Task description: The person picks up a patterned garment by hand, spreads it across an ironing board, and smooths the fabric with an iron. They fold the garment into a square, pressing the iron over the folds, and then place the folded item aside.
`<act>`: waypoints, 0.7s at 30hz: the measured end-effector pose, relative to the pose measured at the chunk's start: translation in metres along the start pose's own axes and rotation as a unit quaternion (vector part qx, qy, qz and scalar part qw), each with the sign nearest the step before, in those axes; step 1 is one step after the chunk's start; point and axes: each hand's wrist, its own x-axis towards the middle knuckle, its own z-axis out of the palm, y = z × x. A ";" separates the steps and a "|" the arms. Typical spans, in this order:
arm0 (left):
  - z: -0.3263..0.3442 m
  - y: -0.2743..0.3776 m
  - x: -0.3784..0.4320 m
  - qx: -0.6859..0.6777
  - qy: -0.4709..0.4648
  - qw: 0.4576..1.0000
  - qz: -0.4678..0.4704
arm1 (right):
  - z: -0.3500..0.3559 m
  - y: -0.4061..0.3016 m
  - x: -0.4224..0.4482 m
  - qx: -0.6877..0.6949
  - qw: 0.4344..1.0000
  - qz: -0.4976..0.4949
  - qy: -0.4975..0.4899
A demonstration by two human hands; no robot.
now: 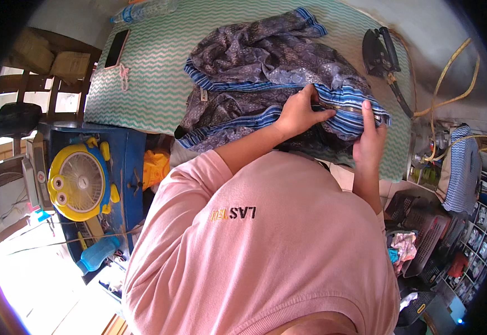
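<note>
A dark grey patterned garment (264, 58) with blue striped bands lies spread over a green and white zigzag-patterned cloth (155, 71) before me. My left hand (304, 111) grips one striped band near its right end, the fingertips at the upper edge and the thumb by a metal zipper (346, 109). Around the far right end of the same striped part, my right hand (369, 136) has its thumb on top, with its other fingers partly hidden. A small white label (203, 94) shows on the band at the left.
An electric iron (379, 52) stands at the table's right, its cord (446, 106) trailing off. A smartphone (117, 49) and plastic bottle (147, 11) lie back left. Left of me, a yellow fan (80, 180) is at a blue cabinet (132, 163); black baskets (425, 238) stand right.
</note>
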 end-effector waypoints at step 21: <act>-0.013 -0.014 -0.001 -0.063 -0.003 0.997 -0.048 | 0.000 0.000 -0.007 -0.063 0.992 -0.106 0.002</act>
